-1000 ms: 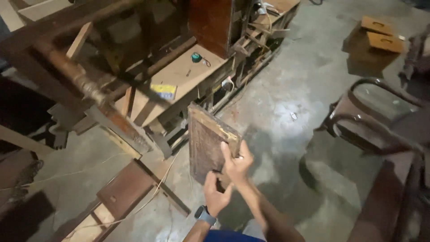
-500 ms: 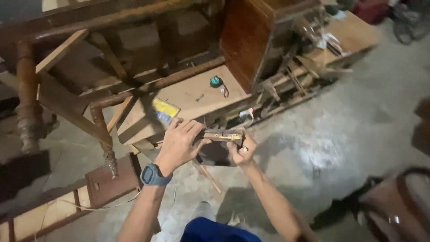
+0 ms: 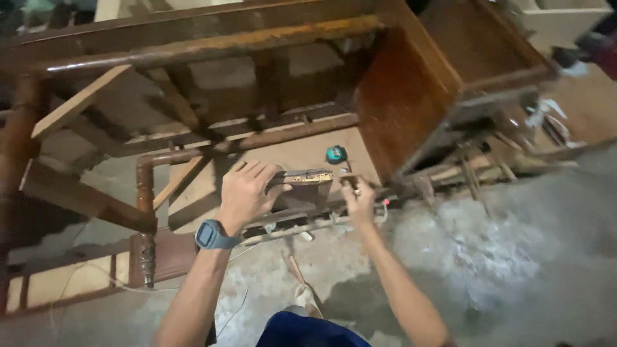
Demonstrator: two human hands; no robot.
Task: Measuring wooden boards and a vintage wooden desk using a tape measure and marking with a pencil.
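Head view: left hand (image 3: 247,193) clasps left end of wooden board (image 3: 302,188), grip closed on it. Right hand (image 3: 357,196) pinches board's right edge. Board held above flat panel (image 3: 283,157), near teal tape measure (image 3: 335,153), under overturned wooden table (image 3: 212,71).

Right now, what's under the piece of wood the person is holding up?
Under the wooden board lies a flat light panel with a small teal tape measure on it. The left hand and board cover the panel's near part, so anything there is hidden.
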